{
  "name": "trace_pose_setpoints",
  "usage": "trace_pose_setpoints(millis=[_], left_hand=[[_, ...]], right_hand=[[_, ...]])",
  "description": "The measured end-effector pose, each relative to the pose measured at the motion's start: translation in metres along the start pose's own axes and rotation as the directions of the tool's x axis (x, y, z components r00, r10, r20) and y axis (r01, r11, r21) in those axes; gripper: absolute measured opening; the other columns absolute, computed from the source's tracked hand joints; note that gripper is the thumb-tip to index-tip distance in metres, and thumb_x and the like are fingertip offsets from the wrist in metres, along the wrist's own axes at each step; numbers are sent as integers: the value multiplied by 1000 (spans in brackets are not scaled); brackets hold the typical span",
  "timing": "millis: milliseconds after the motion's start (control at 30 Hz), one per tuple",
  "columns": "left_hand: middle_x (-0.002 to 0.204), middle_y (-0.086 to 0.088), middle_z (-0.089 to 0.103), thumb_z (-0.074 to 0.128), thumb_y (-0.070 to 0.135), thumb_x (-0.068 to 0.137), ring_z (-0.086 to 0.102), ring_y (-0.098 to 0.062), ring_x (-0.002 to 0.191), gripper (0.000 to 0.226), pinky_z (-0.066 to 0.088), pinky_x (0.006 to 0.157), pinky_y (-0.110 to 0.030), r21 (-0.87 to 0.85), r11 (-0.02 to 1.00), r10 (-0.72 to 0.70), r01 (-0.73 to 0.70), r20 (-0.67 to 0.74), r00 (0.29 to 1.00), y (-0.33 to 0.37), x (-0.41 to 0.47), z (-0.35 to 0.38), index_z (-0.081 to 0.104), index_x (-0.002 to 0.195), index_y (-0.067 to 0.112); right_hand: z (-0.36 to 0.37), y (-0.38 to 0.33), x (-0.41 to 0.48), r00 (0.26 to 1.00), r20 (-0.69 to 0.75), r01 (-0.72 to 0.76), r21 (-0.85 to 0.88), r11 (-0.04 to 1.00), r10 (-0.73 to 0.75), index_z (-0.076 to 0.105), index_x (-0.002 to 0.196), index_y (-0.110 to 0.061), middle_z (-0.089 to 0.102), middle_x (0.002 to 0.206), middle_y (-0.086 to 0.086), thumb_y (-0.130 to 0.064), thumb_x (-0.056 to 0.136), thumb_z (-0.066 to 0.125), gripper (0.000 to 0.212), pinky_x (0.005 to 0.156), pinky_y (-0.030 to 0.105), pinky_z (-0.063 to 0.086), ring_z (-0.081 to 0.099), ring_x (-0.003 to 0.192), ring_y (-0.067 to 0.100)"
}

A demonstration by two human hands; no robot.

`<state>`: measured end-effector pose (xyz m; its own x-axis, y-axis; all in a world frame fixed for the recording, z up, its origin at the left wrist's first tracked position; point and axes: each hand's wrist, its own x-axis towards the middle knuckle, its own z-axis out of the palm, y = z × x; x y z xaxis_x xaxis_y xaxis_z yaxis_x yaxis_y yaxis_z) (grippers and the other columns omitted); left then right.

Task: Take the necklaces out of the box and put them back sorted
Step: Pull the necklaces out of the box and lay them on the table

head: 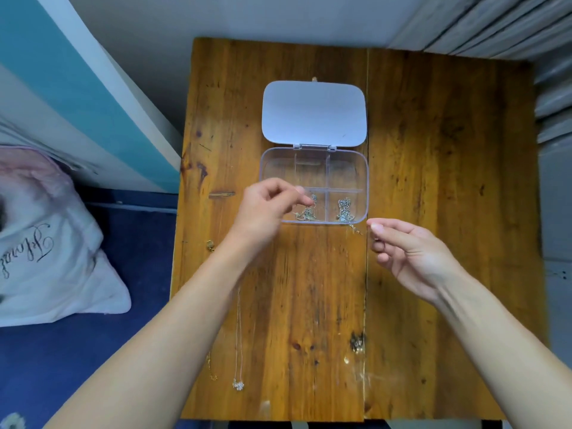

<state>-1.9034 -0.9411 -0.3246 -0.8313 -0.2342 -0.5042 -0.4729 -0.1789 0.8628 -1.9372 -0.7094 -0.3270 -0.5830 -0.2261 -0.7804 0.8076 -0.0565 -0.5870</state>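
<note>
A clear plastic box (365, 181) with a white lid (314, 113) folded back lies open on the wooden table (433, 181). Its near compartments hold a silver necklace (306, 213) on the left and another silver necklace (344, 209) on the right. My left hand (269, 209) hovers over the near-left compartment, thumb and finger pinched on that necklace's chain. My right hand (408, 252) is just right of the box's near corner, fingertips pinched together, with a thin gold chain (356, 229) on the table close by; whether it holds it I cannot tell.
A long thin chain with a flower pendant (238, 384) lies on the table's near left, beside a gold chain (212, 371) and a small gold piece (210, 244). A white pillow (55, 243) lies on blue bedding to the left. The table's left edge drops off.
</note>
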Motion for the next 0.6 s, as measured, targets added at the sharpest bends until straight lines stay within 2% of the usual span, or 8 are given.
trace_pose_setpoints(millis=[67, 100, 167, 233, 333, 400, 500, 600], left_hand=[[71, -7, 69, 55, 13, 93, 67, -22, 82, 19, 54, 83, -40, -249, 963, -95, 107, 58, 994, 6, -2, -14, 59, 76, 10], [66, -4, 64, 54, 15, 95, 67, -21, 76, 20, 56, 80, -39, -319, 938, -114, 132, 74, 991, 7, -2, -22, 57, 75, 12], [59, 1, 55, 55, 18, 95, 64, -17, 66, 21, 58, 70, -33, -348, 928, -129, 137, 45, 991, 6, -5, -36, 56, 74, 14], [57, 3, 54, 58, 15, 93, 61, -14, 62, 16, 56, 63, -28, -300, 946, -133, 120, -24, 991, 1, -8, -48, 60, 77, 14], [68, 1, 65, 63, 7, 89, 65, -14, 68, 8, 58, 63, -26, -120, 990, -82, 69, -99, 992, -9, -15, -61, 69, 85, 10], [77, -1, 70, 67, 5, 87, 68, -14, 72, 10, 58, 67, -24, 125, 991, -24, 40, -129, 991, -16, -20, -69, 74, 87, 12], [82, 1, 71, 70, 8, 85, 67, -13, 70, 11, 55, 65, -19, 465, 885, 51, 13, -124, 991, -23, -27, -81, 76, 92, 15], [83, 6, 69, 69, 9, 86, 63, -7, 74, 12, 47, 61, -12, 641, 766, 91, -37, -51, 995, -27, -30, -86, 76, 94, 15]], right_hand=[[-3, -2, -1, 998, 48, -33, 74, 997, 30, 79, 84, -12, 64, 68, 0, -14, 72, 74, 14, 46, 16, 47, 58, 57, 8], [-5, -2, -1, 998, 48, -44, 97, 994, 39, 79, 84, -11, 64, 68, 0, -13, 71, 74, 13, 47, 16, 48, 58, 57, 8], [-9, -1, -1, 999, 22, -52, 103, 993, 50, 79, 83, -9, 65, 68, 3, -10, 70, 74, 14, 49, 17, 51, 62, 59, 10], [-11, 3, -3, 999, -6, -50, 60, 997, 51, 79, 82, -8, 69, 71, 7, -6, 68, 74, 15, 53, 18, 53, 66, 63, 13], [-12, 13, -9, 999, -21, -44, -100, 994, 42, 79, 84, -8, 73, 76, 14, -6, 67, 76, 17, 56, 20, 55, 69, 67, 17], [-10, 23, -14, 999, -31, -23, -231, 973, 17, 78, 83, -6, 72, 73, 14, -8, 67, 78, 16, 55, 21, 56, 68, 64, 17], [-5, 45, -25, 999, -20, 24, -425, 905, -36, 77, 81, -6, 70, 64, 10, -9, 76, 76, 6, 52, 19, 53, 65, 57, 13], [0, 74, -41, 1000, -4, 23, -529, 848, -29, 74, 83, -5, 68, 61, 10, -9, 83, 73, 4, 49, 21, 51, 63, 54, 13]])
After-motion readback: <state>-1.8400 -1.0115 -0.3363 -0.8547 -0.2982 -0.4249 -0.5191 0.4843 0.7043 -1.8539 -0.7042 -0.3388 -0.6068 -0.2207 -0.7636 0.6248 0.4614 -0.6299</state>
